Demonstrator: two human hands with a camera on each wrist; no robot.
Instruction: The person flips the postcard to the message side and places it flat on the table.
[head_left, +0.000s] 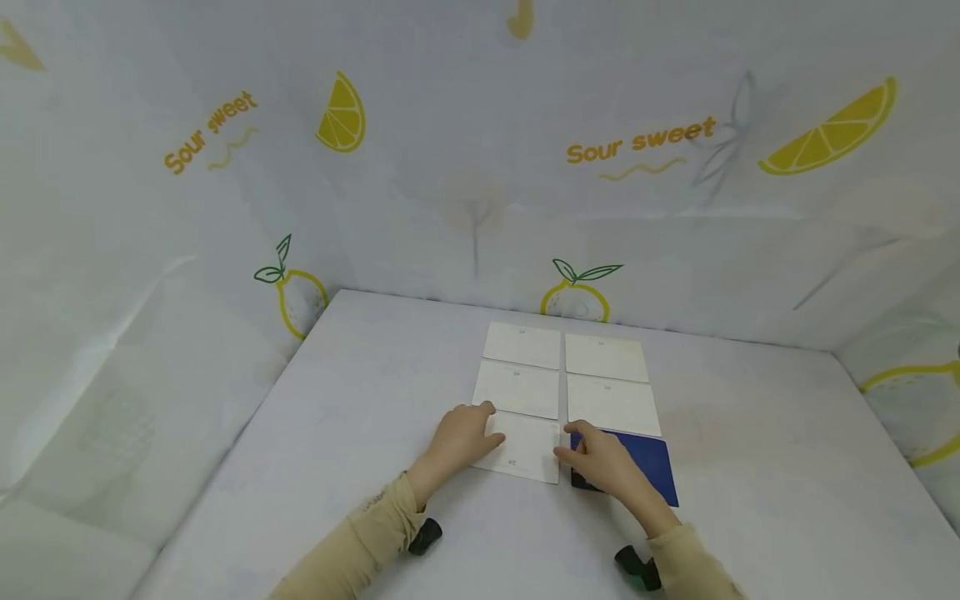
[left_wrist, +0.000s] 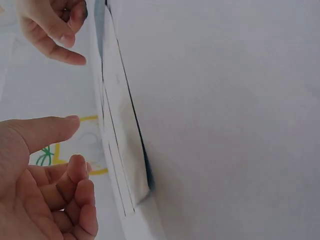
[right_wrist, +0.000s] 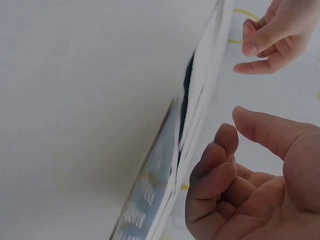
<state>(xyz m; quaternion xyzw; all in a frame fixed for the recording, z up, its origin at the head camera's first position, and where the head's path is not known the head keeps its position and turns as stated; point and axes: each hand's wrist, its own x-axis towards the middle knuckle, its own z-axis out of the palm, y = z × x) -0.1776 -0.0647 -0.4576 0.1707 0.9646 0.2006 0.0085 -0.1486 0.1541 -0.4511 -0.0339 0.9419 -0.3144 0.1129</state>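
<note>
Two columns of cards lie on the white table, with white faces up except for one blue card [head_left: 652, 467] at the front right. Over the left side of the front-left white card [head_left: 528, 458], my left hand [head_left: 459, 435] hovers with its thumb apart from loosely bent fingers. My right hand [head_left: 606, 462] is above the blue card's left part, index finger and thumb reaching toward the gap between the columns. In the right wrist view, pale print shows on the blue card [right_wrist: 150, 195]. Neither hand [left_wrist: 45, 185] holds anything in the wrist views.
Behind the front pair lie several more white cards [head_left: 517, 390], [head_left: 611, 404]. Black wrist-worn devices [head_left: 425, 537] sit under both sleeves. A white sheet [head_left: 465, 167] printed with lemons rises behind the table [head_left: 360, 350] and along its sides.
</note>
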